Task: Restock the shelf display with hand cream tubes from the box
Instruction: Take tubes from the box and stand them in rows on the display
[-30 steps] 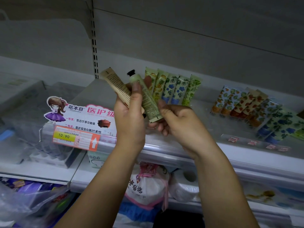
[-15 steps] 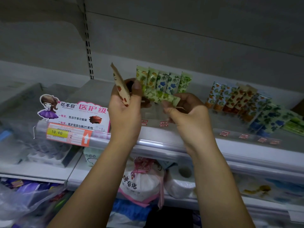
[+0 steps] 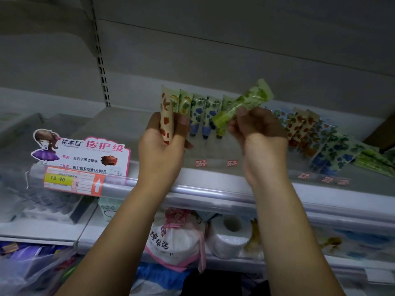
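1. Near, low: a white bag (image 3: pixel 175 240) is seen under the shelf rail (image 3: pixel 213 190).
2. On the rail, left: a yellow price label (image 3: pixel 57 179), backed by a pink promo card (image 3: pixel 94 154).
3. Left hand (image 3: pixel 160 150): fingers are curled round a strawberry-print tube (image 3: pixel 166 116), held upright.
4. Right hand (image 3: pixel 263 142): a green tube (image 3: pixel 245 102) is pinched, tilted up to the right.
5. Farther: a standing row of tubes (image 3: pixel 198 112) is seen just behind both; a second row (image 3: pixel 324 144) lies right.

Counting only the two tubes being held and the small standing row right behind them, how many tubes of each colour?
red tube: 1
orange tube: 1
yellow tube: 1
blue tube: 2
green tube: 2
total: 7
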Demonstrator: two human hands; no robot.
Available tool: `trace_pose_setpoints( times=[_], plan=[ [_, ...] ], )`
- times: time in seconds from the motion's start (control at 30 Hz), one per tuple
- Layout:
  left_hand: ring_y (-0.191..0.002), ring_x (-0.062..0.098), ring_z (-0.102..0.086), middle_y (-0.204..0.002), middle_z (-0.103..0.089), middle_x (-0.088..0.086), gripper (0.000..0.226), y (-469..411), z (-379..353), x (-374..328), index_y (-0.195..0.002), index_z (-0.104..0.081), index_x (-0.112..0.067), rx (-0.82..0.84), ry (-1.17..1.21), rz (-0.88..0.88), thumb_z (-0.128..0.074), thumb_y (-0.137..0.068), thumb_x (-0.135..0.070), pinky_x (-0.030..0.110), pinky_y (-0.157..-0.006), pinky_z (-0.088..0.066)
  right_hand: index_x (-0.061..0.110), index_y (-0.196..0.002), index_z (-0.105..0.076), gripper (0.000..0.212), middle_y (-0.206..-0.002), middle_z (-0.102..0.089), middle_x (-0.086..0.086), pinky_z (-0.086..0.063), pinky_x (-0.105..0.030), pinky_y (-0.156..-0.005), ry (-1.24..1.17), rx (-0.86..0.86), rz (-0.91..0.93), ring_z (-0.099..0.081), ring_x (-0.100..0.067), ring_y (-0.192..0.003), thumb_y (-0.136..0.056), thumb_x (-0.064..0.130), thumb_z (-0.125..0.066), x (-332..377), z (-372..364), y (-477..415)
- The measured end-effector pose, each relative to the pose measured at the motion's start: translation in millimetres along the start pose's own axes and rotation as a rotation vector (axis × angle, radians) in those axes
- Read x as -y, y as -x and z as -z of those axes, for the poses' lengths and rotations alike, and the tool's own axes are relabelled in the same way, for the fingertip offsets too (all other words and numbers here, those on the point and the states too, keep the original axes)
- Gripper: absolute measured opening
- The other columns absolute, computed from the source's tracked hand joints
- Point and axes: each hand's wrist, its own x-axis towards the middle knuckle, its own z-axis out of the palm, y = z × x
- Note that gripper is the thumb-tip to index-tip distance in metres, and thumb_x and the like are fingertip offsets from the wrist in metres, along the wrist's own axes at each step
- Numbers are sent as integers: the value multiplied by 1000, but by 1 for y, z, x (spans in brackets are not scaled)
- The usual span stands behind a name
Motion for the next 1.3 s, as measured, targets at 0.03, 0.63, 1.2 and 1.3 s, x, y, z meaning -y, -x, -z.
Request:
trace_pose_setpoints(
  times=[0.03,0.63,1.2,1.3],
  plan=[
    [-68,21,-68,-81,-69,9,19,-1,-1,0,-101,-60,-14,-26,-10,6,-62,-100,-33,23,-55,-52,6,-92,-65,4,-76,-69,-5,-57,-25,-69,64,-38,47,-67,-11,-67,-92,3,-67,3,10,-9],
    [-84,5,-70,-96,-74,-1,30,7,-45,3,-112,-64,-12,-205,31,-24,-74,-93,-33,17,-74,-54,6,-69,-60,22,-75,-68,-25,-60,-55,-73,616,-50,171,-72,-34,-74,-89,-1,-66,-46,44,-93],
    [-66,-7,-60,-80,-63,-8,19,12,-47,-1,-99,-60,-16,-196,19,-56,-73,-93,-28,6,-61,-43,4,-75,-64,24,-71,-68,-12,-56,-50,-71,929,133,260,-67,-31,-70,-92,20,-68,-56,42,-98],
    [-65,-8,-59,-79,-62,-9,19,12,-48,0,-99,-60,-16,-192,5,-69,-73,-93,-28,5,-61,-42,8,-74,-63,23,-72,-67,-8,-55,-45,-73,958,140,259,-67,-28,-73,-93,22,-67,-55,40,-97]
  ],
)
